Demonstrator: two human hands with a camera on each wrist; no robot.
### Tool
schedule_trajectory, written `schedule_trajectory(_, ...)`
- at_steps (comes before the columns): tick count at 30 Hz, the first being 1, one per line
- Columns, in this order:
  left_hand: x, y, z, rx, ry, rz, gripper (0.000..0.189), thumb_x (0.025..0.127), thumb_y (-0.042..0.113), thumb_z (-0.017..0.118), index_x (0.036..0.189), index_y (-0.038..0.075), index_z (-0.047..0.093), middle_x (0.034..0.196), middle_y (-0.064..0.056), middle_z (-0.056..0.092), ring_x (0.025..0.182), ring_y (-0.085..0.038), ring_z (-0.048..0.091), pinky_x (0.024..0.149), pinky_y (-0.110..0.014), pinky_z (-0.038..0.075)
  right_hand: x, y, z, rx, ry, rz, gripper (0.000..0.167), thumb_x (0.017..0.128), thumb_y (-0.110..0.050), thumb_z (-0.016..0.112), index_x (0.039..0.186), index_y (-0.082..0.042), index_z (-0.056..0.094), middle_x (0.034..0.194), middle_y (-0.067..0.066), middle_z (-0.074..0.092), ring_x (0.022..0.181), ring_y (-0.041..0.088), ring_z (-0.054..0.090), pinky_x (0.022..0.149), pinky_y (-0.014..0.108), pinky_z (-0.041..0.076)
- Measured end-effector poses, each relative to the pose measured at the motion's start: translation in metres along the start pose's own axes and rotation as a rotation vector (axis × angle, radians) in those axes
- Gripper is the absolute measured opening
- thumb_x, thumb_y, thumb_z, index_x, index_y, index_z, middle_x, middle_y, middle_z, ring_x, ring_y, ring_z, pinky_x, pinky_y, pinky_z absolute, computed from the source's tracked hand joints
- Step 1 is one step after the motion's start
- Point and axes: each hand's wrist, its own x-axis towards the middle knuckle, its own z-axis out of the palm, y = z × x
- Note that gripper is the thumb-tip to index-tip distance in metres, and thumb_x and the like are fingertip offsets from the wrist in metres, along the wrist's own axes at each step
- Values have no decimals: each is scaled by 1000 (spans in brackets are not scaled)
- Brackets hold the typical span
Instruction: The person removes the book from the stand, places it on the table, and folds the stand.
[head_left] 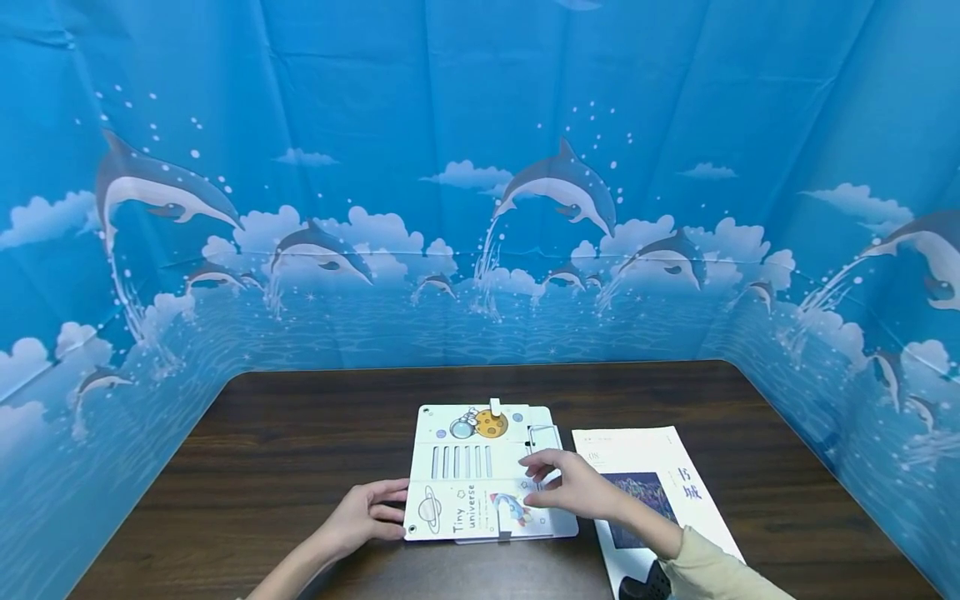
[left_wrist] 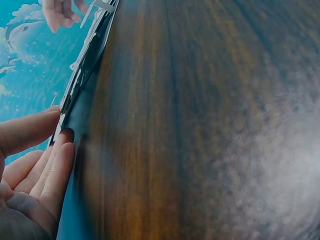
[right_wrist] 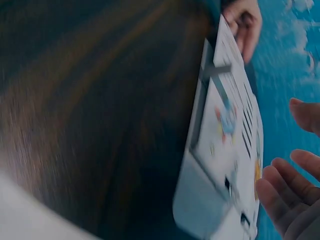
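A white folding book stand lies flat on the table, printed with a planet, a rocket and the words "Tiny universe". Slots run through its middle, and wire parts show on its right side. My left hand pinches the stand's left edge, thumb above and fingers below, as the left wrist view shows. Over the stand's right part hovers my right hand, fingers loosely bent and holding nothing. The right wrist view shows this hand beside the stand, its fingers spread apart.
To the right lies a white book with a dark picture on its cover, partly under the right forearm. A black object sits by the right sleeve. The dark wood table is bounded by a blue dolphin-print curtain.
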Motion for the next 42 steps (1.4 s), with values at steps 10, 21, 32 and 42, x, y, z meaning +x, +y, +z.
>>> schedule_trajectory(10,0,-1,1,-34,-16,29,67,70,-13,67,127,-22,31,118,-36,48,90,-32,63,70,-31,55,-1,-10,33,8,-42,-96,42,67,-6,77,104,7,63,88,5,59,80,11,54,65,20,53)
schedule_trajectory(21,-1,-1,0,-17,-8,28,67,69,-14,67,126,-23,32,115,-35,51,88,-32,63,69,-30,55,5,-5,38,-127,-8,-177,27,65,-3,78,91,3,70,84,2,64,74,5,56,64,19,51)
schedule_trajectory(32,-2,-2,0,-34,-1,3,67,70,-14,66,126,-22,31,111,-32,54,83,-28,65,67,-30,55,11,-10,34,-74,-53,-101,27,61,-2,80,86,3,70,79,4,64,69,7,57,62,18,51)
schedule_trajectory(42,-2,-2,2,-35,-6,24,67,70,-12,65,127,-22,31,110,-30,55,81,-31,65,66,-29,55,33,-6,14,-101,-37,-17,31,71,-14,75,96,1,66,81,4,63,70,8,53,62,19,46)
